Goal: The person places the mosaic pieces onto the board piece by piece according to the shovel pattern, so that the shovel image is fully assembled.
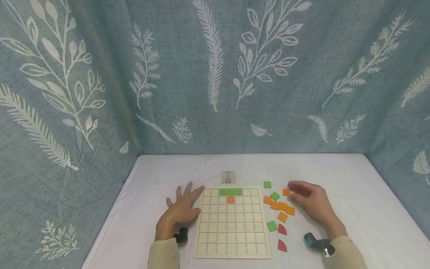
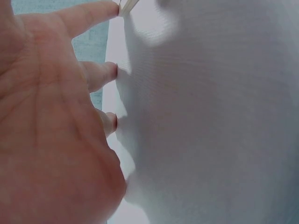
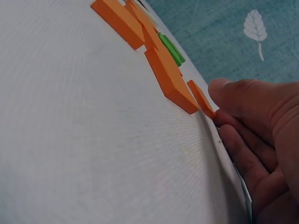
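Note:
A pale wooden grid board lies flat on the white table. Three green square tiles fill cells in its top row, with one orange square tile just below the middle one. My left hand is spread beside the board, index fingertip and thumb at its left edge; in the left wrist view the palm shows no object. To the right, my right hand is beside a loose orange tile, thumb and fingers apart. In the right wrist view its fingertips are close to that orange tile; contact is unclear.
Several more orange tiles, loose green tiles and two red quarter-circle pieces lie right of the board. A small printed grid pattern lies behind it. A blue leaf-patterned curtain surrounds the table's back and sides.

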Demonstrator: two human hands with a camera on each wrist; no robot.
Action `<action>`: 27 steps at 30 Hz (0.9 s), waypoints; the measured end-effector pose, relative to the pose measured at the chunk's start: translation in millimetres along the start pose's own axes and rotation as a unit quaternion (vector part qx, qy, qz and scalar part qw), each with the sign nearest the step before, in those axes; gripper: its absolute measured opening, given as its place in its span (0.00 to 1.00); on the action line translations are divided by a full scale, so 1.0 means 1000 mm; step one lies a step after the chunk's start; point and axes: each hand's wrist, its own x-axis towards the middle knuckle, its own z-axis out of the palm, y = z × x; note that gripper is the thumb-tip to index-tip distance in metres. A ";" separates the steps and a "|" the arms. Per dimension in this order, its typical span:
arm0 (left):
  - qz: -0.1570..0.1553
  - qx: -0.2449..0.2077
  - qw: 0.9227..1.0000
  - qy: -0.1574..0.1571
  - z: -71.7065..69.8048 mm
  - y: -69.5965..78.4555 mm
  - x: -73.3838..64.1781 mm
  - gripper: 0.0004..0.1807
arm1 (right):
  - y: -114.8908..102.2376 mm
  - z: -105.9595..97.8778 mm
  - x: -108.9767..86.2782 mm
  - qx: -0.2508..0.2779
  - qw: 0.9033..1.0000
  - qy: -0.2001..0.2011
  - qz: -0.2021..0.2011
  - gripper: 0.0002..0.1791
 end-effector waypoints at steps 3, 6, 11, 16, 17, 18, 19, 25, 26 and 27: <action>0.000 0.002 1.000 -0.001 0.000 0.000 0.000 0.47 | -0.001 0.001 0.000 -0.003 1.000 0.001 0.003 0.24; 0.001 0.003 1.000 -0.001 -0.001 0.000 0.000 0.47 | -0.003 0.003 -0.001 -0.009 1.000 0.004 0.000 0.23; 0.000 0.001 1.000 -0.001 -0.001 0.001 0.000 0.47 | -0.005 0.005 -0.003 -0.011 1.000 0.012 -0.016 0.23; 0.000 -0.001 1.000 -0.002 -0.002 0.001 -0.001 0.47 | -0.003 0.005 -0.003 -0.018 0.999 0.015 -0.024 0.23; 0.000 -0.001 1.000 -0.003 -0.002 0.001 -0.001 0.47 | -0.003 0.005 -0.003 -0.020 0.999 0.015 -0.024 0.23; 0.000 -0.002 1.000 -0.003 -0.002 0.001 -0.001 0.47 | -0.002 0.005 -0.003 -0.022 0.999 0.015 -0.024 0.23; 0.000 -0.002 1.000 -0.003 -0.002 0.002 -0.001 0.47 | -0.002 0.005 -0.002 -0.023 0.999 0.015 -0.024 0.23; 0.000 0.000 1.000 -0.002 -0.002 0.001 -0.001 0.47 | -0.001 0.006 -0.002 -0.025 0.999 0.030 -0.033 0.21; 0.000 -0.001 1.000 -0.001 -0.002 0.001 -0.001 0.47 | -0.001 0.006 -0.002 -0.024 0.999 0.032 -0.034 0.21; 0.000 0.000 1.000 0.000 -0.001 0.001 0.000 0.47 | -0.002 0.006 -0.002 -0.023 0.999 0.034 -0.034 0.20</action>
